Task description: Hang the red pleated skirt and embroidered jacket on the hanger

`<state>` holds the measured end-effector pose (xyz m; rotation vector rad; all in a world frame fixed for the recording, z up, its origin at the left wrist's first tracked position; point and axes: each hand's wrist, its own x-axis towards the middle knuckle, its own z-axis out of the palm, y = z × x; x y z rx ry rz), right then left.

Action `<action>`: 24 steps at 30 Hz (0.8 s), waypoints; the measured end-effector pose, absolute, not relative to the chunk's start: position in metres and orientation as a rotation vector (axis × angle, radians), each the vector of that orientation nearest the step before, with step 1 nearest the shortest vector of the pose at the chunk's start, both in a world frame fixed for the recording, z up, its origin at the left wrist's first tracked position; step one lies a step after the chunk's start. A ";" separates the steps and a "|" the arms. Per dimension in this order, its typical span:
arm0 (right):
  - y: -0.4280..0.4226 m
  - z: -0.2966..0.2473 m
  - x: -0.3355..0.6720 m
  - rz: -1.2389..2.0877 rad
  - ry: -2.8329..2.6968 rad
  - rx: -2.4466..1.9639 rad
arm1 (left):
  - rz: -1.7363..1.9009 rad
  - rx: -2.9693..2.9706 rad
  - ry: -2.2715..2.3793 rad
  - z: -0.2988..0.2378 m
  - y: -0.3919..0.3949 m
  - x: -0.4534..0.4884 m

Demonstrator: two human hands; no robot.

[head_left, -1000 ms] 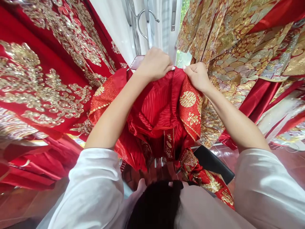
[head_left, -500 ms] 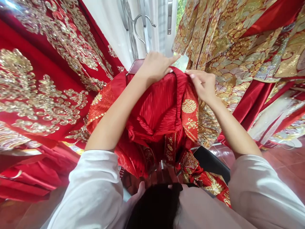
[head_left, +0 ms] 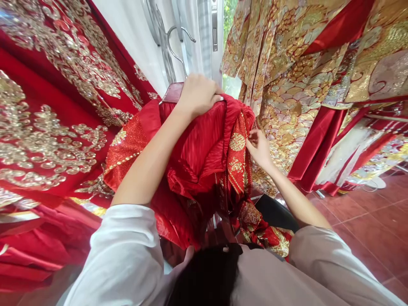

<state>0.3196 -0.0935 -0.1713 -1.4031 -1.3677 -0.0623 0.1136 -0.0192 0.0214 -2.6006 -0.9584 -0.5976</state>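
A red garment [head_left: 204, 148] with gold embroidered trim hangs in front of me on a dark hanger [head_left: 172, 91] with a metal hook [head_left: 174, 46]. My left hand [head_left: 196, 94] is closed over the garment's collar at the top of the hanger. My right hand [head_left: 259, 146] sits lower on the right side, fingers pinching the gold-patterned front edge of the garment. The lower part of the garment falls in folds toward my body.
Red robes with heavy gold embroidery [head_left: 54, 110] hang close on the left. Gold and red embroidered robes [head_left: 299, 72] hang on the right. A white window frame [head_left: 204, 38] is behind the hanger. Red tiled floor [head_left: 366, 221] lies at the lower right.
My right hand has dropped from the collar top down along the garment's right front edge. The left hand stays on the collar. The view has shifted a little to the right.
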 end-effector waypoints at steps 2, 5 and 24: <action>-0.095 -0.172 0.320 -0.089 -1.439 -1.330 | -0.612 -2.608 -0.951 0.021 -0.019 0.113; -0.090 -0.165 0.325 -0.048 -1.447 -1.247 | -0.584 -2.572 -0.936 0.020 -0.019 0.113; -0.007 -0.028 0.389 0.084 -1.679 -1.265 | -0.545 -2.635 -0.921 0.022 -0.028 0.110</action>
